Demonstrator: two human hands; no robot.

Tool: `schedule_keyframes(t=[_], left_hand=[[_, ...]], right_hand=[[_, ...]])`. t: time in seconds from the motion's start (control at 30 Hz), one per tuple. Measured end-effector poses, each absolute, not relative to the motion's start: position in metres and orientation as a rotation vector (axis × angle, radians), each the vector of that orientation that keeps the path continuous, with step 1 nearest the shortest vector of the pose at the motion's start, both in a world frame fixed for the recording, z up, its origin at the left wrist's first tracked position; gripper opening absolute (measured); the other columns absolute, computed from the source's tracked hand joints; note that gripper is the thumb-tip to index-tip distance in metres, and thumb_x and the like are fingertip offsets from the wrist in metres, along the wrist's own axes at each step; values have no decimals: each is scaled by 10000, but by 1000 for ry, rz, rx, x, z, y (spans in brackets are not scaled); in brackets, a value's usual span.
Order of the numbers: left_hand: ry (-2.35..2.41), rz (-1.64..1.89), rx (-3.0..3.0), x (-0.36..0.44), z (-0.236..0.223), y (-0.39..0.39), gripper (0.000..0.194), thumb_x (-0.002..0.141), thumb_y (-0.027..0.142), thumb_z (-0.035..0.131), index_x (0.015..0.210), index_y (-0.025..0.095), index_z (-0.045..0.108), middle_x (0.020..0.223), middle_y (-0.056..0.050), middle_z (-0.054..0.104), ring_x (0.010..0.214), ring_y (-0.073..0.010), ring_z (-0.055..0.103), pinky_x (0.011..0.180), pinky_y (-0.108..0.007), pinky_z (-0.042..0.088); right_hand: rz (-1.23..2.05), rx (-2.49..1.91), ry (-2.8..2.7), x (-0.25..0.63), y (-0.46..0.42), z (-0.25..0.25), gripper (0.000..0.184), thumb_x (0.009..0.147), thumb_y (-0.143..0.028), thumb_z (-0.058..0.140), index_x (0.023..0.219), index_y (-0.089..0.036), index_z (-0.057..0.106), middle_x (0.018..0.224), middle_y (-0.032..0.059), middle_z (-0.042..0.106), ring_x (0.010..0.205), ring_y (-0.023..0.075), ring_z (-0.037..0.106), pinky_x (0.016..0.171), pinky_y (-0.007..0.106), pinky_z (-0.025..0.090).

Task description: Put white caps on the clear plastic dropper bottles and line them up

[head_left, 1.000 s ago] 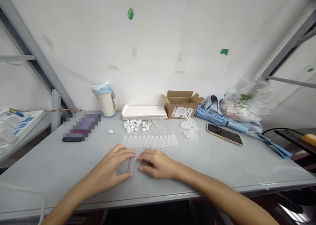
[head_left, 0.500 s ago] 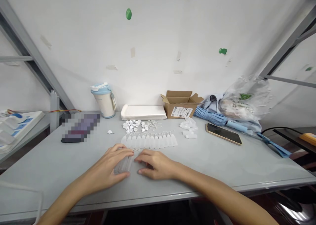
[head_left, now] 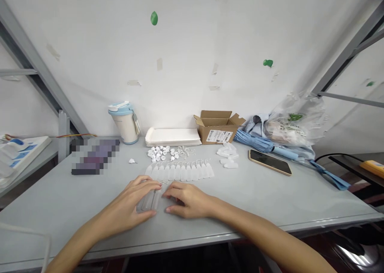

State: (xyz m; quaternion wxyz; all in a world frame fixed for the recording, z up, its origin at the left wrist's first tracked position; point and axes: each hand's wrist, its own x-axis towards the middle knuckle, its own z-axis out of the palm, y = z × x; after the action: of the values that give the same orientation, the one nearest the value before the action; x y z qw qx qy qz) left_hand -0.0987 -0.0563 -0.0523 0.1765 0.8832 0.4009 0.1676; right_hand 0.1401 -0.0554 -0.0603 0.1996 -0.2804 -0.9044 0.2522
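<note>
My left hand point(head_left: 132, 203) is curved over a few small clear plastic bottles point(head_left: 151, 200) lying side by side on the table, its thumb at their near ends and fingertips at their far ends. To the right of them, my right hand point(head_left: 187, 200) rests with thumb and index finger apart and nothing visible between them; its other fingers are curled under and partly hidden. Just beyond both hands, a row of small translucent bottles point(head_left: 181, 172) lies with cord loops at the tops. White caps point(head_left: 163, 152) form a loose pile behind the row, beside several white cords point(head_left: 185, 151).
One white cap point(head_left: 132, 161) lies apart at the left. More translucent bottles point(head_left: 228, 151) sit near an open cardboard box point(head_left: 216, 131). White trays point(head_left: 174, 137), a tumbler point(head_left: 126, 125), a phone point(head_left: 270, 162), a blue umbrella point(head_left: 258, 140) and a plastic bag point(head_left: 294, 125) stand around the back.
The whole view has shifted slightly. Both hands keep nearly the same pose and place, and the bottles under my left hand stay put.
</note>
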Motion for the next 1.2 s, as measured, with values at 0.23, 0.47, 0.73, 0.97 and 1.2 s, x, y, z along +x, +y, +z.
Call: schedule_keyframes(t=[0.23,0.47,0.73,0.97,1.2], left_hand=[[1093,541,2552,-82,-38,-51,366,822,377,557,1161,240,566,1174,-53,607,1188,-265,448,978,-400,424],[1183,665,2478,-41,-17,-6,292,886,339,396,1060,207,589,1107,-52,627,1112,-234,497,941,-394,435],[1155,435,2633,-12,-33,69,436,749,115,348,1064,162,647,1210,-72,617,1151,-251,507,1002,-408,387],[1134,350,2722,-11,-48,79,531,685,64,365,1130,194,624,1244,-43,599,1139,-246,508,952,-397,433],[1223,601,2535,-23,-42,67,576,761,127,305,1318,141,450,1389,-79,457,1291,-228,376,1074,-433,295]], right_hand=[[682,-769,-2492,140,-55,-61,300,810,-278,616,1051,-100,609,969,92,595,712,127,547,657,226,464],[571,-876,-2227,159,-36,-51,133,872,-194,513,878,-135,632,771,32,620,658,109,543,649,217,441],[76,-1409,-2142,227,12,-36,186,869,-101,455,933,-122,628,903,95,640,813,171,583,708,257,423],[-38,-1943,-2115,266,22,-28,378,821,26,385,1057,-136,632,1085,109,631,1015,195,557,774,244,393],[-43,-2024,-2103,278,30,-35,325,819,-3,435,1046,-107,644,1070,130,644,1017,202,558,802,244,383]])
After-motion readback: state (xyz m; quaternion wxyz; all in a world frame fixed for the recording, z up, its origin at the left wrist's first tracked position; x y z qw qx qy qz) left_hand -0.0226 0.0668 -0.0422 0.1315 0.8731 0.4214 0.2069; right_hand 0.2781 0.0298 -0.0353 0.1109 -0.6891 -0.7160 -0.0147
